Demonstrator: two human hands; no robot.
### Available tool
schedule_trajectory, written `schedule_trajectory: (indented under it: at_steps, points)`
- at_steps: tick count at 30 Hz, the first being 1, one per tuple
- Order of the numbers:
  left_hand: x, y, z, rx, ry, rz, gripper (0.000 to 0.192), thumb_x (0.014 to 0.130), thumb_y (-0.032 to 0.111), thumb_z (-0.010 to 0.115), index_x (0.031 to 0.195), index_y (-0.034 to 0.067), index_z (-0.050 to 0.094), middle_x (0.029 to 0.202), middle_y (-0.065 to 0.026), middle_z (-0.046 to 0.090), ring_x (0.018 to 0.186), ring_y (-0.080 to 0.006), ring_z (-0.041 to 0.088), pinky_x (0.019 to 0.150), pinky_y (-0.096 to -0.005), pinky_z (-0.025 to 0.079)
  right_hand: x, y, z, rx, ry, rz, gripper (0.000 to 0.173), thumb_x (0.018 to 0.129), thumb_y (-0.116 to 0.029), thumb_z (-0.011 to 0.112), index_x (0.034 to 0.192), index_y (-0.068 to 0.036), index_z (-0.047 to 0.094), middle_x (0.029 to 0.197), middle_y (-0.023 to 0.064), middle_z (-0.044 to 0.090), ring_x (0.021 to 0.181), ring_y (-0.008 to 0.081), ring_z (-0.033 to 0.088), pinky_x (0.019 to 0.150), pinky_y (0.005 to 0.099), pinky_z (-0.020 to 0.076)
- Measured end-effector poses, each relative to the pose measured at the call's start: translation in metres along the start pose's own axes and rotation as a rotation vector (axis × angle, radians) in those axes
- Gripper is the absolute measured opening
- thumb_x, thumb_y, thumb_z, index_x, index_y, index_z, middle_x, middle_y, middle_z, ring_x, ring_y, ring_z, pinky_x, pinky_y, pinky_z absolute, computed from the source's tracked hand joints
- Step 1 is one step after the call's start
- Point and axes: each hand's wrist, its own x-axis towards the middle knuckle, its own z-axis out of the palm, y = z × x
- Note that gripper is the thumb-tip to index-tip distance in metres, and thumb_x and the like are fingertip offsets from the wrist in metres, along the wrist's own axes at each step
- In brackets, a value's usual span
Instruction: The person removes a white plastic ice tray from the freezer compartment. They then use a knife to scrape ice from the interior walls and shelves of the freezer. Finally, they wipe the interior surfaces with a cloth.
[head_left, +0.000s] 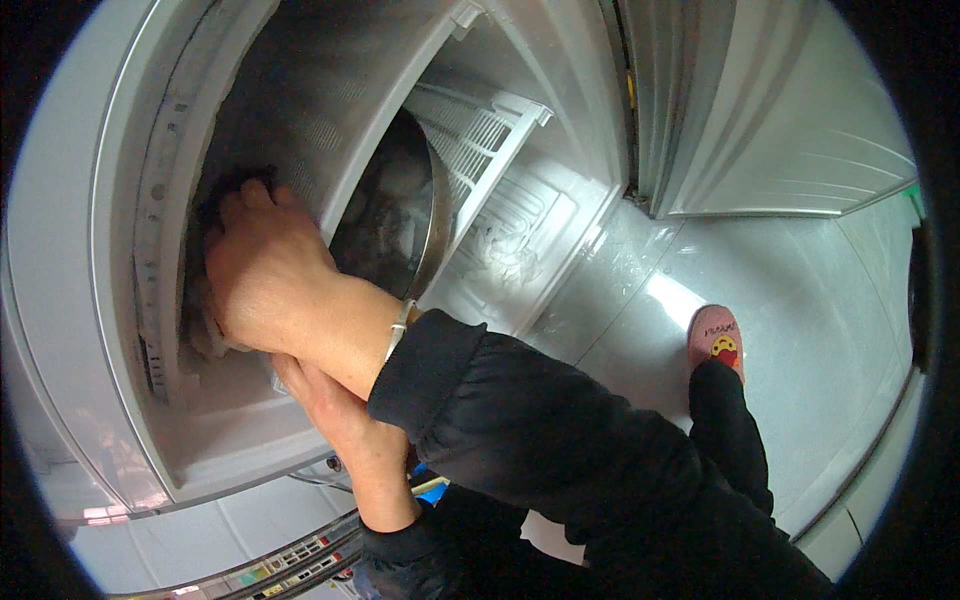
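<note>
My right hand (262, 262), with a light band (400, 328) on its wrist, reaches into an upper compartment of an open fridge or freezer (255, 435). Its fingertips touch or lie close to a dark thing (259, 176) in the shade; a grip on it cannot be made out. My left hand (330, 409) is below and partly behind the right one, at the compartment's edge. Its fingers are hidden. Near the right hand shows a pale, blurred thing (206, 326), perhaps a bag.
A large dark-looking metal pot or bowl (390, 214) stands on a white wire shelf (469, 150) inside the appliance. Its door (780, 112) is swung out at the upper right. A pink slipper (709, 330) is on the tiled floor (810, 315). Dark sleeves cross the lower view.
</note>
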Motion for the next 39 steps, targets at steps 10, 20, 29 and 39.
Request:
schedule_trajectory:
  at_steps: [10, 20, 29, 39]
  points:
    - [-0.001, -0.007, -0.002, -0.009, 0.062, 0.088, 0.073, 0.075, 0.029, 0.070, 0.133, -0.002, 0.038, 0.135, -0.0235, 0.041, 0.127, -0.0382, 0.037, 0.106, -0.0434, 0.027, 0.005, 0.002, 0.010, 0.095, 0.075, 0.101, 0.027, 0.078, -0.014, 0.057, 0.100, -0.001, 0.064, 0.101, 0.0153, 0.057, 0.100, 0.0323, 0.051, 0.087, 0.0400, 0.0417]
    - [0.001, 0.005, -0.011, -0.136, 0.232, 0.068, 0.050, 0.085, 0.003, 0.054, 0.133, -0.003, 0.042, 0.132, -0.0186, 0.046, 0.123, -0.0302, 0.044, 0.105, -0.0384, 0.031, 0.029, 0.021, -0.030, 1.483, 0.456, 0.240, 0.024, 0.087, -0.006, 0.048, 0.106, 0.003, 0.059, 0.102, 0.0163, 0.065, 0.096, 0.0262, 0.060, 0.087, 0.0337, 0.0435]
    - [0.000, 0.009, -0.008, -0.063, 0.272, 0.113, 0.050, 0.088, 0.011, 0.054, 0.135, -0.002, 0.040, 0.133, -0.0174, 0.045, 0.120, -0.0274, 0.044, 0.095, -0.0361, 0.038, 0.021, -0.002, 0.004, 1.417, 0.474, 0.248, 0.057, 0.082, 0.002, 0.043, 0.139, -0.002, 0.038, 0.120, 0.0168, 0.059, 0.110, 0.0269, 0.055, 0.096, 0.0310, 0.0398]
    - [-0.022, -0.005, -0.009, -0.431, 0.163, -0.214, 0.052, 0.097, 0.025, 0.038, 0.141, -0.001, 0.030, 0.143, -0.0149, 0.036, 0.130, -0.0237, 0.036, 0.109, -0.0367, 0.026, 0.008, -0.030, 0.024, 1.210, 0.616, 0.211, 0.057, 0.081, 0.002, 0.048, 0.136, 0.004, 0.034, 0.127, 0.0302, 0.044, 0.116, 0.0455, 0.044, 0.101, 0.0422, 0.0362]
